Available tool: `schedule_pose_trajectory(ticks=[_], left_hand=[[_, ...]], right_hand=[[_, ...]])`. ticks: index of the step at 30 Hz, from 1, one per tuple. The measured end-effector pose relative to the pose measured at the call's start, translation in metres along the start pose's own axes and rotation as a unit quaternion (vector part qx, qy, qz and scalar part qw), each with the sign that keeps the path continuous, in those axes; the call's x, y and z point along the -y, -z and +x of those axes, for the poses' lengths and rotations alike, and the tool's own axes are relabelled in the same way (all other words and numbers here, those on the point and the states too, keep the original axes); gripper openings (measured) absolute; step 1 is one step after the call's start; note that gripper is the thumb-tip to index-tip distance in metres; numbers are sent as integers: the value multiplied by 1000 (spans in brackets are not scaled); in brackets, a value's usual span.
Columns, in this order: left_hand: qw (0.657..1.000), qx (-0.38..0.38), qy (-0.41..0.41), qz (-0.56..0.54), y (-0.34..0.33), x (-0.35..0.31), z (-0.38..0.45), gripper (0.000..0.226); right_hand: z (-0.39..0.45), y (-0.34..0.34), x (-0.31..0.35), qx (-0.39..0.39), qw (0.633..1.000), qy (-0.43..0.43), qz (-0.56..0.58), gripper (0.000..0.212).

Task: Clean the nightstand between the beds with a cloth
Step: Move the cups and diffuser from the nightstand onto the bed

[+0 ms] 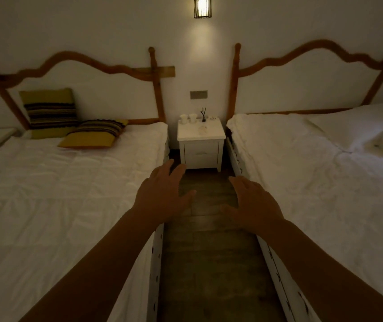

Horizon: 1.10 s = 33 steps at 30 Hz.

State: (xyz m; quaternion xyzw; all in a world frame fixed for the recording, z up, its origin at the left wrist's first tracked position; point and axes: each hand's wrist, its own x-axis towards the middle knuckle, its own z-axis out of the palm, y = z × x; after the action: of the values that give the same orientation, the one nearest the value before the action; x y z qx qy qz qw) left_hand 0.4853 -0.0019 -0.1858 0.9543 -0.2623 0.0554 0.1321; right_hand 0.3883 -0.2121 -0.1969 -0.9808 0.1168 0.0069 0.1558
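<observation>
2 empty hands [162, 194] [254, 201] nr nightstand [201, 137]

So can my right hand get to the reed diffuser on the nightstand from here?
Probably not yet. The right hand hangs open over the aisle floor, well short of the nightstand. The reed diffuser stands at its back edge. Nothing blocks the aisle, so stepping forward should do it.

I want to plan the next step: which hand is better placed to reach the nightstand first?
The left hand, slightly. Both hands are open and empty over the floor, but its fingertips lie nearer the nightstand than the right hand. No cloth is visible.
</observation>
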Motion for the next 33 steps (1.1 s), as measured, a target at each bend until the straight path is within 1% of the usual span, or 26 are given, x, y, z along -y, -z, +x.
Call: schedule_pose_trajectory(ticks=[5, 13, 18, 21, 24, 28, 33], left_hand=[[999, 16, 28, 2, -13, -5, 79, 79], [999, 24, 40, -2, -28, 11, 196, 81], [999, 19, 33, 14, -53, 48, 286, 82], [1000, 7, 18, 16, -65, 76, 347, 83], [999, 16, 31, 14, -67, 104, 413, 84], [999, 25, 11, 18, -69, 130, 487, 83], [999, 37, 20, 13, -85, 153, 568, 83]], right_hand=[[87, 16, -27, 16, 1000, 11, -5, 84], [219, 33, -49, 4, 999, 30, -22, 85], [323, 21, -48, 3, 999, 20, -35, 90], [393, 17, -41, -9, 998, 31, -53, 90], [460, 21, -30, -16, 998, 41, -48, 88], [534, 23, -21, -16, 998, 42, -37, 84], [618, 18, -28, -5, 999, 42, -21, 81]])
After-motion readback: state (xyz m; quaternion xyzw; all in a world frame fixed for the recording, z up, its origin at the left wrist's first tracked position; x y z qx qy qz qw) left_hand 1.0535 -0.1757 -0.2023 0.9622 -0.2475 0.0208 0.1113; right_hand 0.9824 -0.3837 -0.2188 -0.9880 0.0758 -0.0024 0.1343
